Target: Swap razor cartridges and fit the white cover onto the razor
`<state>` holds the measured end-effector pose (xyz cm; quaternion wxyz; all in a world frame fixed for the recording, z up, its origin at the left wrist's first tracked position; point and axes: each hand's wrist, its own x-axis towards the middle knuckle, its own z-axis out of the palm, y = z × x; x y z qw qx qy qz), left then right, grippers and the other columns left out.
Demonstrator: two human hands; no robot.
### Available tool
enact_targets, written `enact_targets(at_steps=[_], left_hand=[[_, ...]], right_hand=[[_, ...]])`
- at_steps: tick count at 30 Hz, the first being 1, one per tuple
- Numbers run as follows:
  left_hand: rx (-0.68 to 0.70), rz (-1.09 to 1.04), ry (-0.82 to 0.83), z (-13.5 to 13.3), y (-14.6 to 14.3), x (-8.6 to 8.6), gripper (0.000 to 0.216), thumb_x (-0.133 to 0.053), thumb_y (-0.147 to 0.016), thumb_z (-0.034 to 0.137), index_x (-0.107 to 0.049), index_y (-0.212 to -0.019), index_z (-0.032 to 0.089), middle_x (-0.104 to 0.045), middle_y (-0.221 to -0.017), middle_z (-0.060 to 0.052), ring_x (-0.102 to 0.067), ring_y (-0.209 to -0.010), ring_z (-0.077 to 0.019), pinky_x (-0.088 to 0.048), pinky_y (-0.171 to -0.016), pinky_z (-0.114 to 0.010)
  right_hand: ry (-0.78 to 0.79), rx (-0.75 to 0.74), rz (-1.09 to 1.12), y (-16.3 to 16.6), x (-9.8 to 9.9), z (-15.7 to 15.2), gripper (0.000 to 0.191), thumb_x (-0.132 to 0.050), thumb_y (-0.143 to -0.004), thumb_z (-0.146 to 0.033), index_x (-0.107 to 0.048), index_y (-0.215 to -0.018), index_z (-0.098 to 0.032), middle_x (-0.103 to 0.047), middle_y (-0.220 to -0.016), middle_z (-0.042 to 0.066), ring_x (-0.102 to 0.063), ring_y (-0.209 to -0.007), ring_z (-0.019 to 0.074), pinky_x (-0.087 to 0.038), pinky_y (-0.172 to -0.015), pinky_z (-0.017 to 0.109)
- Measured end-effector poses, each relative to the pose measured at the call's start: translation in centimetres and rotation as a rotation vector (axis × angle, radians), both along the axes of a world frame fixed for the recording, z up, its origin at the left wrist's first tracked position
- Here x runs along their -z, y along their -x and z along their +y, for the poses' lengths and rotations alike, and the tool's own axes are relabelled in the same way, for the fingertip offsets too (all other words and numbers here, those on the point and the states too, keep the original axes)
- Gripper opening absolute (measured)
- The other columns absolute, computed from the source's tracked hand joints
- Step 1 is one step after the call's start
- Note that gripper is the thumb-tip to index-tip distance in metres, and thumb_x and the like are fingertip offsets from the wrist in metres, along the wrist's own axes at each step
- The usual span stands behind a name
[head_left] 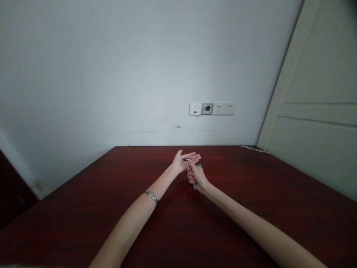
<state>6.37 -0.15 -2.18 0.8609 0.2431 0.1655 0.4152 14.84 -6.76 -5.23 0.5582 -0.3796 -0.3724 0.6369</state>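
My right hand (197, 175) is closed around the dark and silver handle of what looks like a razor (187, 159). The handle's lower end pokes out below my fingers. Its small T-shaped head rests on or hovers just over the palm of my left hand (180, 162); I cannot tell whether they touch. That left palm faces up, fingers stretched out to the right and holding nothing. Just behind my right hand a small greyish thing (199, 165) shows, mostly hidden. A silver bracelet (152, 196) circles my left forearm.
Under my arms spreads a dark red wooden table (125, 171), its far edge against a white wall (139, 74). A row of sockets (223, 108) is set in that wall. At the right stands a pale panelled door (315, 111), and a thin light strip (254, 149) lies by the far right corner.
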Motion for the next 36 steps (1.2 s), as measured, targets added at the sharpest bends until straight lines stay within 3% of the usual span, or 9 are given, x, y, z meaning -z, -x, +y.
enact_targets(at_steps=[18, 23, 32, 36], left_hand=[[-0.029, -0.064, -0.009, 0.6, -0.2, 1.2, 0.062, -0.025, -0.089, 0.035, -0.03, -0.128, -0.013, -0.049, -0.117, -0.036, -0.056, -0.106, -0.0346, -0.051, -0.08, -0.039], [-0.022, -0.051, -0.01, 1.0, -0.3, 1.4, 0.059, -0.022, -0.09, 0.034, -0.03, -0.13, -0.008, -0.05, -0.119, -0.032, -0.058, -0.104, -0.0312, -0.05, -0.082, -0.039], [-0.052, 0.034, -0.014, 1.4, 0.1, 1.4, 0.066, -0.013, -0.09, 0.044, -0.037, -0.126, -0.006, -0.053, -0.115, -0.031, -0.06, -0.1, -0.0306, -0.051, -0.079, -0.039], [-0.124, 0.179, -0.049, 2.5, 1.6, 2.1, 0.068, -0.015, -0.089, 0.048, -0.046, -0.118, -0.005, -0.058, -0.108, -0.03, -0.062, -0.096, -0.0291, -0.051, -0.077, -0.036]], right_hand=[[0.004, 0.02, -0.083, -0.1, -0.5, -0.1, 0.044, -0.056, -0.073, -0.055, -0.038, -0.058, -0.018, -0.024, -0.038, -0.012, -0.017, -0.03, -0.0003, -0.011, -0.029, 0.012], [-0.003, 0.025, -0.095, -0.2, -0.3, 0.0, 0.042, -0.057, -0.072, -0.053, -0.039, -0.059, -0.018, -0.026, -0.039, -0.012, -0.017, -0.03, -0.0002, -0.012, -0.029, 0.012], [-0.048, 0.009, -0.062, -0.4, -0.1, 0.3, 0.043, -0.06, -0.068, -0.056, -0.041, -0.059, -0.018, -0.025, -0.038, -0.012, -0.017, -0.031, 0.0003, -0.012, -0.03, 0.013], [-0.077, 0.009, -0.039, -0.9, -0.2, 0.7, 0.044, -0.057, -0.069, -0.058, -0.041, -0.06, -0.019, -0.024, -0.037, -0.012, -0.017, -0.03, 0.0012, -0.011, -0.03, 0.014]])
